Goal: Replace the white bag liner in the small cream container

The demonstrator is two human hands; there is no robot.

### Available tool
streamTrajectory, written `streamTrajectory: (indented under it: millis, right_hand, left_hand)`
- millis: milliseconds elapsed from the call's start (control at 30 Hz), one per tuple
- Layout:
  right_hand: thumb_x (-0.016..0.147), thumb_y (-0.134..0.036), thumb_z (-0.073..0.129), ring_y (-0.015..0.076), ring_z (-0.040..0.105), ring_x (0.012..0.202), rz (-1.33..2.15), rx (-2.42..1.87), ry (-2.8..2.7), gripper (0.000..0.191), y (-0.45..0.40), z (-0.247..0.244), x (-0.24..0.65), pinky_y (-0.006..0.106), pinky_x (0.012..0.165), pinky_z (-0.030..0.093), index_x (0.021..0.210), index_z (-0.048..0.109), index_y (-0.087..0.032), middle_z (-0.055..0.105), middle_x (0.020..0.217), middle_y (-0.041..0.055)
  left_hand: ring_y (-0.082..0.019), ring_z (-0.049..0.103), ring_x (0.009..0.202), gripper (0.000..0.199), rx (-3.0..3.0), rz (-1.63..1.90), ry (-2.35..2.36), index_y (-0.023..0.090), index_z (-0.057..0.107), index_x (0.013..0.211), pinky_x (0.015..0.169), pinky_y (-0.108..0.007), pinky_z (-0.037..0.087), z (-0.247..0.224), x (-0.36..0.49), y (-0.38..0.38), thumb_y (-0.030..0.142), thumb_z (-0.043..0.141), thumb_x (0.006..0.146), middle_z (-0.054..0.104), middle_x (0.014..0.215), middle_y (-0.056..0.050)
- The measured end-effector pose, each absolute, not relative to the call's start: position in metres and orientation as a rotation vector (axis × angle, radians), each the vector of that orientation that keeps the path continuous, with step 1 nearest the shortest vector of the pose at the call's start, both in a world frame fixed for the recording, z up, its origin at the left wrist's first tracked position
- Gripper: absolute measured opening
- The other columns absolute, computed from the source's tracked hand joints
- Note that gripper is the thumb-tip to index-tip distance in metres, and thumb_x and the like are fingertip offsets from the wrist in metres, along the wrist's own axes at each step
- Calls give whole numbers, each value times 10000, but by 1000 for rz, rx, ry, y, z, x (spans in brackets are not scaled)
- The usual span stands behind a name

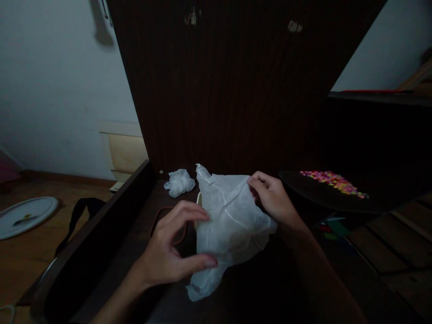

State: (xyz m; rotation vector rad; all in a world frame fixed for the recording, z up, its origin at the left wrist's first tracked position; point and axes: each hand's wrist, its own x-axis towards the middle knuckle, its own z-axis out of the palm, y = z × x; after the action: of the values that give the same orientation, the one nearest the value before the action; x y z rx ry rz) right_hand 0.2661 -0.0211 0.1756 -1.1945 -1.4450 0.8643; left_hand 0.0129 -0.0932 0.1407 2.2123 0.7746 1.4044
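A sheet of thin white tissue paper [232, 220], creased and translucent, is spread in front of me over a pale-rimmed thing [199, 198] that is mostly hidden. My right hand [270, 193] pinches the sheet's far right edge between thumb and fingers. On the sheet's left side, my left hand [178, 245] is open, thumb and fingers apart, the tips at the paper's edge. Whether those tips press on the paper I cannot tell. Just beyond lies a crumpled ball of the same white paper [180, 182].
A dark upright panel [229, 90] rises behind the dark wooden surface, and a raised side board [97, 243] borders it on the left. Colourful small pieces [334, 182] lie on a dark shelf at right. A white oval lid or tray [30, 216] rests on the floor.
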Motion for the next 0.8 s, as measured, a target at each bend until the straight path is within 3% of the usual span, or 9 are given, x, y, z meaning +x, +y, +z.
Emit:
streamTrajectory:
  millis: [67, 200, 267, 400, 467, 533, 600, 700, 800]
  right_hand:
    - [764, -463, 679, 90, 465, 474, 978, -1153, -1396, 345, -20, 175, 263, 197, 428, 363, 594, 521, -208, 488, 545, -48]
    - [796, -482, 659, 129, 586, 571, 1374, -980, -1360, 297, -26, 180, 266, 221, 502, 446, 818, 685, -187, 652, 688, 20]
    - [791, -458, 649, 180, 668, 675, 1527, -860, -1404, 346, -31, 183, 271, 276, 603, 516, 988, 731, -186, 732, 801, 64]
    - [704, -569, 741, 293, 712, 1005, 1609, -601, -1594, 601, -35, 176, 281, 407, 890, 544, 1193, 716, -221, 765, 1102, 99]
    - [647, -605, 820, 327, 648, 1186, 1530, -557, -1716, 725, -37, 168, 279, 460, 1037, 476, 1262, 685, -243, 718, 1249, 95]
    - [633, -512, 894, 319, 602, 1262, 1368, -649, -1848, 708, -39, 161, 272, 469, 1105, 422, 1259, 688, -253, 692, 1302, 86]
    - [689, -406, 892, 286, 629, 1219, 1209, -777, -1905, 547, -43, 158, 262, 444, 1089, 441, 1180, 720, -238, 714, 1250, 84]
    - [781, -384, 817, 232, 696, 1038, 1172, -829, -1789, 350, -48, 160, 247, 383, 948, 537, 1064, 712, -208, 744, 1088, 76]
    - [725, -396, 851, 197, 704, 916, 1243, -784, -1655, 398, -51, 164, 237, 313, 807, 573, 1021, 662, -209, 722, 1001, 46]
  left_hand:
    - [-259, 627, 1029, 638, 2418, 1186, 864, 205, 638, 1207, 891, -376, 544, 139, 18, -100, 460, 906, 687, 652, 1143, -93]
    - [-223, 631, 946, 180, 2551, 1134, 960, 188, 681, 1086, 853, -347, 517, 136, 24, -99, 208, 680, 907, 680, 1041, -79]
    - [-184, 640, 850, 122, 2437, 1230, 986, 175, 696, 982, 787, -290, 509, 140, 23, -93, 159, 578, 954, 693, 933, -56]
    - [-104, 497, 529, 295, 2026, 1439, 1147, 157, 664, 749, 506, -202, 385, 157, 18, -81, 283, 549, 989, 566, 596, 26]
    - [-92, 433, 481, 375, 1821, 1549, 1151, 161, 612, 660, 447, -195, 322, 164, 17, -74, 373, 580, 968, 505, 537, 39]
    - [-93, 443, 477, 414, 1641, 1589, 1094, 165, 591, 642, 434, -187, 326, 167, 17, -69, 462, 634, 926, 533, 542, 33]
    - [-100, 473, 464, 420, 1478, 1552, 1009, 170, 617, 685, 433, -188, 368, 169, 19, -63, 539, 689, 870, 578, 557, 26]
    - [-129, 562, 479, 407, 1235, 1489, 896, 178, 671, 792, 465, -211, 461, 172, 24, -58, 573, 767, 782, 633, 587, 19]
    - [-196, 693, 631, 411, 1099, 1463, 824, 170, 714, 906, 579, -261, 558, 178, 31, -57, 535, 807, 743, 710, 691, -18]
